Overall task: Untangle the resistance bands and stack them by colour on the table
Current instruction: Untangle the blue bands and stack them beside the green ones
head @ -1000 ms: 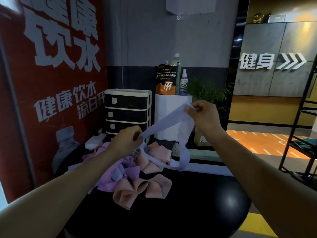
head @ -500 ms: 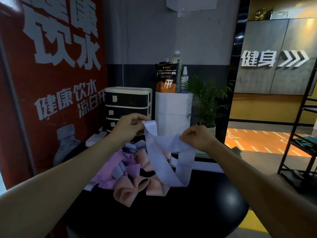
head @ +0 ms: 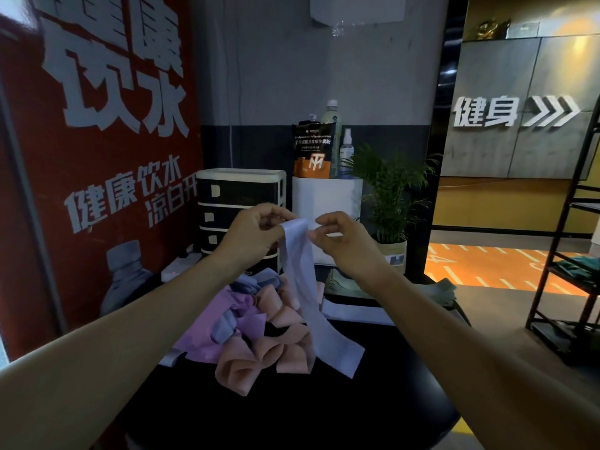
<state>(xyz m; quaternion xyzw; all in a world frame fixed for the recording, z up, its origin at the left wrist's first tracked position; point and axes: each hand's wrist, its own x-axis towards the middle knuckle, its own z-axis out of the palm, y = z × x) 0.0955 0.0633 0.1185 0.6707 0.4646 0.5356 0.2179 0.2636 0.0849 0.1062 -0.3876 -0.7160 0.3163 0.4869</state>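
Pinching the top of a pale lilac band [head: 300, 274], the left hand [head: 250, 235] and right hand [head: 344, 241] sit close together above the black table [head: 324, 404], fingers curled on the strip's upper edge. It hangs straight down between them, its lower end lying on the tabletop beside the tangled pile [head: 246, 332] of pink, purple and blue-grey bands. Behind stand a drawer unit [head: 240, 196] and a potted plant [head: 389, 196]
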